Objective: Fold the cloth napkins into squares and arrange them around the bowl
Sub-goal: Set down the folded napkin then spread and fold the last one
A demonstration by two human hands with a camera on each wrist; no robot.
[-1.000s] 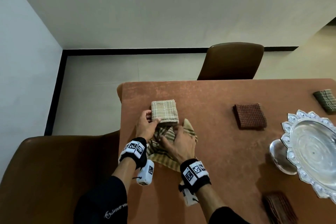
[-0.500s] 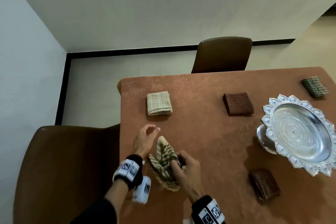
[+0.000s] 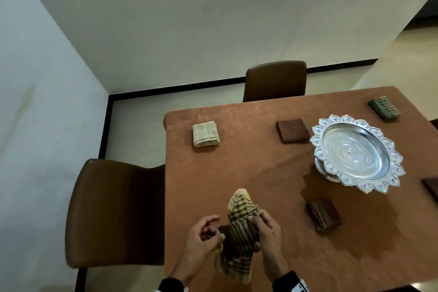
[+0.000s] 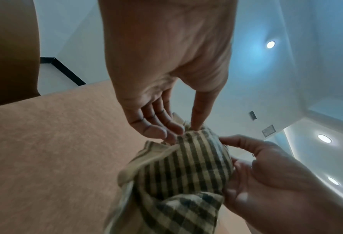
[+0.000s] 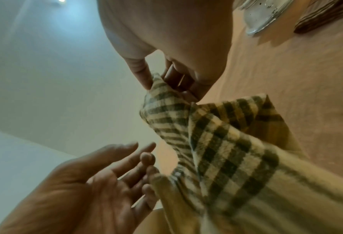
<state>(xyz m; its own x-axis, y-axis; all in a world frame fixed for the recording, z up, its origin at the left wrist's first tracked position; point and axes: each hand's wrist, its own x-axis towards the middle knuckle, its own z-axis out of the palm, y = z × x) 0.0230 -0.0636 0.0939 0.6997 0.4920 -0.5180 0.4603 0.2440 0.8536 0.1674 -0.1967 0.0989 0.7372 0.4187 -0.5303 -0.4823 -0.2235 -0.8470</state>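
Bare worktop (image 3: 248, 168) lies open between the beige folded napkin (image 3: 205, 133) and the dark folded napkin (image 3: 323, 214); the silver bowl (image 3: 355, 154) blocks the right side; a brown chair (image 3: 113, 213) flanks the left edge.

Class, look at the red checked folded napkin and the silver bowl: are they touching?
Apart. In the head view a strip of bare table shows between the red checked napkin and the scalloped rim of the silver bowl.

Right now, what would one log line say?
step: unfolding checked napkin | right hand: pinching it | left hand: pinching its edge | bowl: four folded napkins nearby
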